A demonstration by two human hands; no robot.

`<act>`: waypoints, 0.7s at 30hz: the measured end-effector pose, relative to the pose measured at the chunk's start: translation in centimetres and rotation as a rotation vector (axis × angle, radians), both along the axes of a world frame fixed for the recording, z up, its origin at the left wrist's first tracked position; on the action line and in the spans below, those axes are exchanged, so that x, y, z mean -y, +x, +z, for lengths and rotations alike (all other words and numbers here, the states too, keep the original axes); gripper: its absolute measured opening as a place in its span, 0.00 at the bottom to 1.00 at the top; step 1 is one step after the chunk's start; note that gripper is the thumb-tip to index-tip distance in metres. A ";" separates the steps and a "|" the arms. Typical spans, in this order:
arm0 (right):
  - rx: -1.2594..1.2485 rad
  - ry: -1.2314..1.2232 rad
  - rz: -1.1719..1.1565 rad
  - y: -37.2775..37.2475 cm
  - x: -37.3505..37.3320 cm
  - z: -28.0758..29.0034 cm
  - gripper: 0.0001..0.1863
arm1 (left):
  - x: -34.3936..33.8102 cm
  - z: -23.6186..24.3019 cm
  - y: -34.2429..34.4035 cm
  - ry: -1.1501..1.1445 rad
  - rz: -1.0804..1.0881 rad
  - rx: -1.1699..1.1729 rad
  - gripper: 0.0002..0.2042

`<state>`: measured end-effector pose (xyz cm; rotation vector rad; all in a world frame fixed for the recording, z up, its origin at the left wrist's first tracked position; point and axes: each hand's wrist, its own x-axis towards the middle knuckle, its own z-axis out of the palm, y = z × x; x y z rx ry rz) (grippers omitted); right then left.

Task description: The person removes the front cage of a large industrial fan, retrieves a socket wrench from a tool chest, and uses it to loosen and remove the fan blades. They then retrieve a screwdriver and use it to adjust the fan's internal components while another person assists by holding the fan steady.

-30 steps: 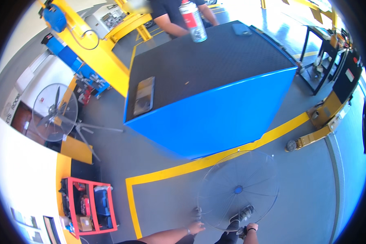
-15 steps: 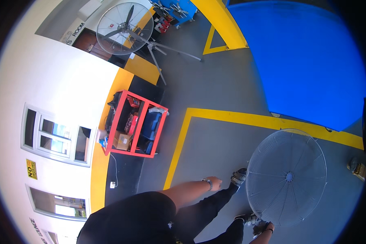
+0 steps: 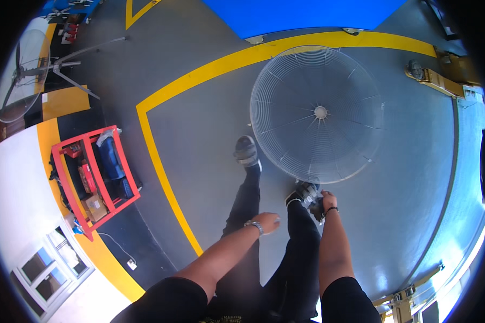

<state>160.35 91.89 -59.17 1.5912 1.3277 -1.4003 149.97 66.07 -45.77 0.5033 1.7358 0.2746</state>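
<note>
In the head view, the step in hand appears to be the handling of a round wire fan cage [image 3: 320, 112], seen at the upper centre of the frame above the grey floor [image 3: 396, 215]. The right hand [image 3: 329, 200], right of lower centre, seems to be closed around a dark lump [image 3: 316, 210] just below the cage's rim; whether the two are joined cannot be told. The left hand [image 3: 268, 222] is held apart with fingers bent, nothing seen in it; how tightly it is curled cannot be told. A steady right-hand hold seems called for, the rim being near the right shoe [image 3: 307, 192]. Thin rings and spokes are gathered at a smooth, pale, disc-shaped hub.
</note>
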 end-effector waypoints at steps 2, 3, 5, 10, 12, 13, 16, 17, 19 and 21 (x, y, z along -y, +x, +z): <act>-0.104 0.172 0.446 2.9 -1.1 4.5 0.21 | 1.1 2.2 -1.5 -0.069 0.040 -0.017 0.17; -0.093 0.203 0.729 2.1 0.6 8.3 0.20 | 3.6 3.1 -2.4 -0.115 0.006 -0.055 0.17; 0.006 0.072 0.978 2.8 2.9 18.1 0.20 | 7.3 8.0 -3.5 -0.159 0.002 -0.071 0.15; 0.222 0.003 1.258 7.7 4.4 27.4 0.27 | 12.5 10.9 -5.3 -0.106 -0.041 -0.002 0.22; 0.307 0.027 1.239 7.9 2.4 28.0 0.27 | 14.3 12.7 -5.4 0.045 -0.047 -0.195 0.25; 0.329 0.045 1.213 6.3 2.3 29.3 0.26 | 15.5 13.6 -6.6 0.090 -0.039 -0.271 0.26; 0.256 0.080 0.985 -0.8 5.6 32.8 0.19 | 19.5 25.0 -14.3 0.122 0.157 -0.182 0.27; 0.036 0.218 1.283 -3.6 7.2 33.0 0.17 | 20.6 33.0 -17.7 0.196 0.224 -0.220 0.28; -0.278 0.330 1.653 -9.4 13.3 29.8 0.09 | 29.2 35.9 -21.2 0.239 0.366 -0.397 0.28; -0.405 0.303 1.890 -21.8 21.4 27.1 0.07 | 41.0 35.3 -24.9 0.159 0.682 -0.559 0.19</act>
